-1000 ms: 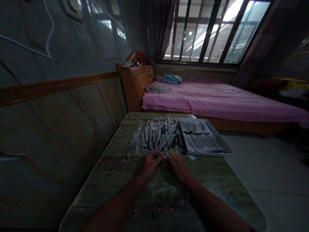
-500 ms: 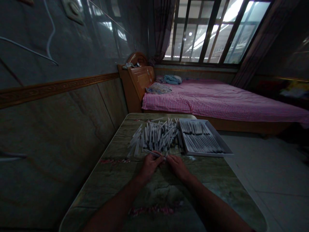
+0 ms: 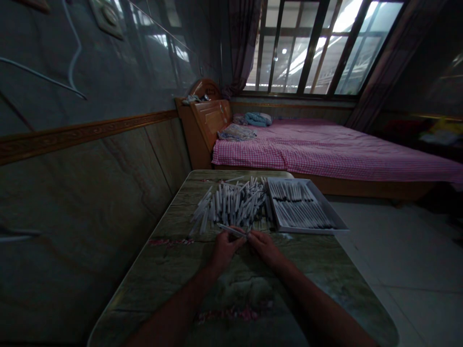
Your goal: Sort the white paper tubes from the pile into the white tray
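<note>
My left hand (image 3: 224, 249) and my right hand (image 3: 265, 247) meet over the table (image 3: 162, 279), fingers pinched on the two ends of one thin white stick (image 3: 231, 230). Just beyond them lies a loose heap of several white sticks (image 3: 231, 205). To the right of the heap stands a white tray (image 3: 334, 222) with sticks laid in rows.
Pink scraps (image 3: 231, 314) lie on the table near me and more pink scraps (image 3: 170, 241) at the left. A tiled wall (image 3: 90, 183) runs along the left. Beyond the table is a bed with a pink checked cover (image 3: 325, 149), and tiled floor (image 3: 408, 260) on the right.
Both hands have stayed together on the white stick, shifting only slightly. The view has tilted a little.
</note>
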The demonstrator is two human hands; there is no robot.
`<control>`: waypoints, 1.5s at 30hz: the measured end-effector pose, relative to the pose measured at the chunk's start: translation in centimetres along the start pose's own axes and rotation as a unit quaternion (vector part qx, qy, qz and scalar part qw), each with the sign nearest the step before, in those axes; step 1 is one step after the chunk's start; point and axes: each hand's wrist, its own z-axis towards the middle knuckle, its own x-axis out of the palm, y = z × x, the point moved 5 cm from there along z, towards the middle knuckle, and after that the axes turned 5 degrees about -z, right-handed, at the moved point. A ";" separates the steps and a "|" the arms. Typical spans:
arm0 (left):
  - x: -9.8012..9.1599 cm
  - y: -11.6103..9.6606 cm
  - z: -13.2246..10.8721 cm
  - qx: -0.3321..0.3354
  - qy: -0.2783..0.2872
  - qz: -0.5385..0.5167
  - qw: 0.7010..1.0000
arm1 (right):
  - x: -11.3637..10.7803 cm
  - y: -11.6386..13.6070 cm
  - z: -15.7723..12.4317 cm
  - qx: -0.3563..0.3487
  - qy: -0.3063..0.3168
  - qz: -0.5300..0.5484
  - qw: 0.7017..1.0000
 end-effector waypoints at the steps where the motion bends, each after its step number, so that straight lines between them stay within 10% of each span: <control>1: 0.0 0.0 -0.1 -0.005 -0.004 -0.001 1.000 | -0.2 -0.1 0.0 0.008 -0.014 0.013 1.000; 13: -0.1 -0.2 -0.5 0.021 -0.013 0.042 0.999 | -2.0 -0.7 0.0 0.066 -0.188 0.140 0.970; 22: -5.6 -2.9 1.3 0.162 -0.183 0.278 0.929 | -3.3 -0.2 -0.4 0.046 -0.250 0.113 0.960; 31: -3.5 -3.1 1.3 0.159 -0.083 0.566 0.805 | -2.7 -0.4 -0.2 0.065 -0.223 0.134 0.963; 45: -2.7 -2.8 1.1 0.148 -0.047 0.616 0.772 | -2.6 -1.2 0.0 0.072 -0.214 0.129 0.966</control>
